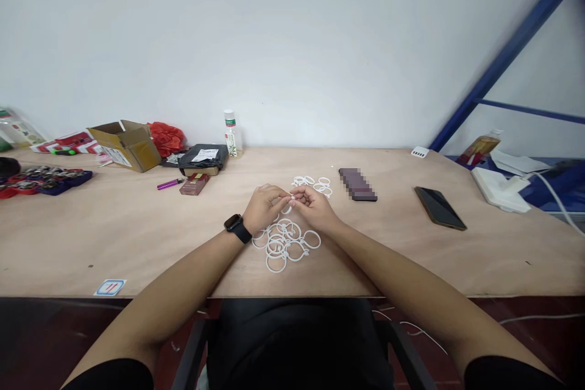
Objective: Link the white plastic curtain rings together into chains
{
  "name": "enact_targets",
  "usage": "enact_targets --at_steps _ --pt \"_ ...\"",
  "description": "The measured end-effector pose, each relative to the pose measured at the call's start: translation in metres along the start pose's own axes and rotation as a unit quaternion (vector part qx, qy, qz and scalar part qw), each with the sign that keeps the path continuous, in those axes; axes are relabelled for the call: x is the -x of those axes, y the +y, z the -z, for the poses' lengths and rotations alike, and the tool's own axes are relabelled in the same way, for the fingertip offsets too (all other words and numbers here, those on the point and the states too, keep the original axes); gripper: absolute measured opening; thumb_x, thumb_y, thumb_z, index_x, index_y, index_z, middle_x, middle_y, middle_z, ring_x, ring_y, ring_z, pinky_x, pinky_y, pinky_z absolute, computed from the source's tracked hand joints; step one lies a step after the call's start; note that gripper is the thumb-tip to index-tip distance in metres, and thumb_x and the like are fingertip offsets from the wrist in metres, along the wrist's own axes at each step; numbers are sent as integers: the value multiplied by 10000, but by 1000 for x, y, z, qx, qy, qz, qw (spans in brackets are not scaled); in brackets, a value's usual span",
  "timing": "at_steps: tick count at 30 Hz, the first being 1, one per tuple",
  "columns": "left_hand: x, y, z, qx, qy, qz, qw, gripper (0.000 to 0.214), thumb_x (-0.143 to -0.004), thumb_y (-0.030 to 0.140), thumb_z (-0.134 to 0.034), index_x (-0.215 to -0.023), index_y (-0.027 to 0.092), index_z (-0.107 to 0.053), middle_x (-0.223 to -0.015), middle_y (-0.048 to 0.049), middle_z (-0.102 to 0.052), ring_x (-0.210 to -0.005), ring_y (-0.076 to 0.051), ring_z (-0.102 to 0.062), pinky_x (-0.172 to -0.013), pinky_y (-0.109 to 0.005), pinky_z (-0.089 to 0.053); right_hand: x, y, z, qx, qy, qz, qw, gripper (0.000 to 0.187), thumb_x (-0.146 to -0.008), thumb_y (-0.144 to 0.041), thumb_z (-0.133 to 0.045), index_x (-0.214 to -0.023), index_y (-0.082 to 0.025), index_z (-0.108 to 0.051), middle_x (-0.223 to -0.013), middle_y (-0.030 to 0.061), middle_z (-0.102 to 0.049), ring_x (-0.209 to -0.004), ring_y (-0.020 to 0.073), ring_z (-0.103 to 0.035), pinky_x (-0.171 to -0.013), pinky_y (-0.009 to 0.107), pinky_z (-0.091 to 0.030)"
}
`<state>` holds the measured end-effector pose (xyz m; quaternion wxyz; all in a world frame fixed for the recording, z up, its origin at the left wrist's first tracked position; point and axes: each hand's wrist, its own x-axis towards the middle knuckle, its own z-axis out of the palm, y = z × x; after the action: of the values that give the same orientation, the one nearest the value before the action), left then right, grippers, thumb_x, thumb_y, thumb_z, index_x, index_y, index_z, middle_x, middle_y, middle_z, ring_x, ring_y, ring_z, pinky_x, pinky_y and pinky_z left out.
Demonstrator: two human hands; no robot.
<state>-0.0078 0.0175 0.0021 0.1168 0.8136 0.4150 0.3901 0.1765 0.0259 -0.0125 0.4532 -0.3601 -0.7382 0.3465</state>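
My left hand (265, 205), below a wrist with a black watch (237, 228), and my right hand (316, 207) meet over the middle of the table. Their fingertips pinch a small white plastic ring (287, 210) between them, its upper part mostly covered by the fingers. Just below the hands lies a loose, overlapping pile of white plastic rings (286, 253) with small clasp-like knobs. Beyond my right fingers a smaller group of the same rings (301, 181) rests on the wood.
On the wooden table (159, 244), a cigarette pack (194, 185), purple lighter (169, 184), black parcel (204, 158), bottle (232, 137) and open carton (130, 146) stand left. Rightward lie a pixelated dark object (358, 184), a phone (439, 207) and a white power strip (498, 189).
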Motion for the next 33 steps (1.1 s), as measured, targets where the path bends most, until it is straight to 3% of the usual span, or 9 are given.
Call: enact_targets --at_steps 6,9,12,16,22,25,33 --pt "1 -7 5 -25 11 6 1000 213 -917 334 -533 -996 209 -687 -1029 -54 -707 -991 -191 -618 -924 -337 -449 -1 3 10 143 42 51 988 138 -844 -271 -599 -939 -210 -678 -744 20 -639 -631 145 -550 -649 286 -472" --pt "2 -15 12 -95 -48 52 993 203 -851 283 -567 -1002 237 -694 -1090 -36 -693 -1054 -222 -592 -974 -385 -407 -6 7 23 213 76 82 971 178 -858 -223 -567 -981 -221 -695 -901 55 -671 -729 173 -577 -739 323 -480" --pt "3 -20 15 -161 -122 98 974 212 -768 280 -606 -949 246 -710 -1092 -36 -690 -1061 -271 -582 -961 -439 -383 -11 15 32 243 76 55 965 279 -839 -197 -576 -1093 -225 -689 -1070 77 -631 -805 185 -589 -767 334 -486" --pt "3 -22 13 -181 -173 111 962 157 -757 258 -581 -844 243 -712 -1027 -32 -703 -1021 -270 -597 -921 -434 -373 -11 20 31 254 42 48 965 277 -836 -206 -596 -1093 -216 -699 -1041 73 -635 -826 185 -592 -779 330 -481" --pt "4 -18 10 -128 -111 70 983 157 -838 261 -550 -883 243 -699 -1041 -16 -701 -1014 -216 -593 -963 -414 -323 -3 10 19 215 -48 62 973 277 -838 -191 -620 -1107 -187 -687 -989 62 -694 -790 162 -605 -756 302 -471" --pt "5 -13 9 -98 -82 34 991 149 -870 278 -553 -914 245 -692 -1032 -8 -708 -1013 -198 -599 -970 -400 -310 -2 6 16 188 -59 50 979 275 -858 -212 -610 -1121 -181 -684 -976 66 -709 -781 159 -618 -722 289 -471" --pt "6 -4 6 -67 -72 1 995 174 -902 323 -552 -929 243 -704 -985 -14 -741 -975 -194 -631 -964 -398 -316 -1 4 16 154 -68 76 983 152 -860 -215 -621 -967 -218 -730 -883 32 -733 -752 152 -634 -682 268 -463"
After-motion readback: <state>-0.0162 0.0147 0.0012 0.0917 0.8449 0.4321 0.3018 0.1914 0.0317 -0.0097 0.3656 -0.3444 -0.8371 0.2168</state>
